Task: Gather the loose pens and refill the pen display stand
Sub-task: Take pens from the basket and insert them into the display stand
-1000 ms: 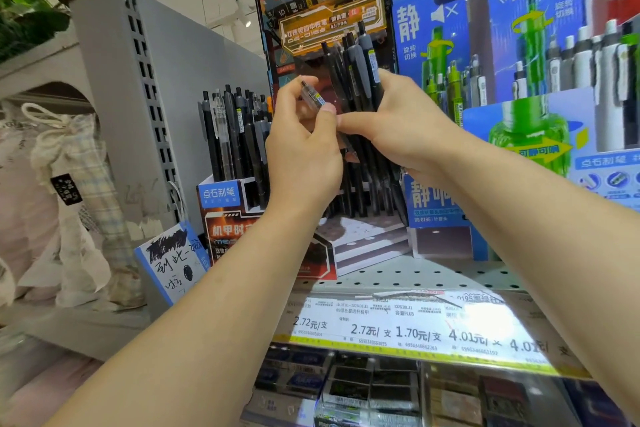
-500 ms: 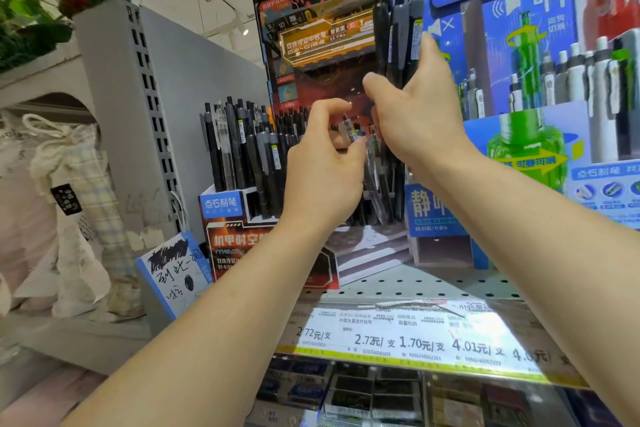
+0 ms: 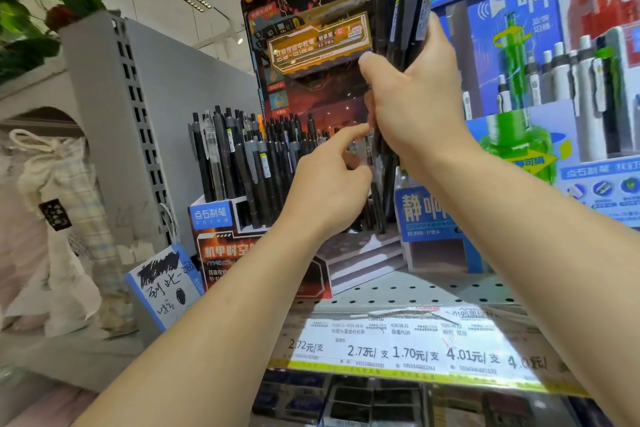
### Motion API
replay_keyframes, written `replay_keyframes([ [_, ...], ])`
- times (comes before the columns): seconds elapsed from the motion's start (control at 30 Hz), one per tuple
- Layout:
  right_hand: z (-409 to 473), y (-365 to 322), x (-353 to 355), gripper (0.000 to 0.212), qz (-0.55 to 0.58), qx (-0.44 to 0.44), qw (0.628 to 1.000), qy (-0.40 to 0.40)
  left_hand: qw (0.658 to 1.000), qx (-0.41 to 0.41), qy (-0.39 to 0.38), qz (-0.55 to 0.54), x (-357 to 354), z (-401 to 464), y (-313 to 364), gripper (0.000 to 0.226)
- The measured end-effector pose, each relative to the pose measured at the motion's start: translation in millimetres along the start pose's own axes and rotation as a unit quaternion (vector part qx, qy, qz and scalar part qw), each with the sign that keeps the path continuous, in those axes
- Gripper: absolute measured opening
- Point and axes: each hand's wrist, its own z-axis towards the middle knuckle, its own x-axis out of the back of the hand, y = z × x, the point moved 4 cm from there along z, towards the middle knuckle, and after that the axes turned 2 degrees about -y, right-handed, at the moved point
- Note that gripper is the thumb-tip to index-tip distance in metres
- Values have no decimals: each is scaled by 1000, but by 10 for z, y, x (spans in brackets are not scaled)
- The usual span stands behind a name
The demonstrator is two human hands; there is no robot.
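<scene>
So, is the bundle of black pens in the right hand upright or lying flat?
Upright: the black pens rise vertically above the gripping right hand.
</scene>
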Motion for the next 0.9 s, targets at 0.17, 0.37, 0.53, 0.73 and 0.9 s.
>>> replay_keyframes([
  [0.17,46,-28,-30,60,31,-33,999,10,999,-25,32,-21,56,-44,25,57],
  [0.37,45,46,76,17,65,-12,996,55,990,-105,-16,-90,40,-111,134,46],
  [0.53,17,12,77,23,106,-38,991,65,995,-86,-33,-46,10,-88,88,48],
  [0.73,70,-254,221,50,101,52,988,104,999,-44,-16,11,32,-127,104,13],
  [0.9,69,-244,233,34,95,33,989,111,984,5,149,-93,192,-101,2,25],
])
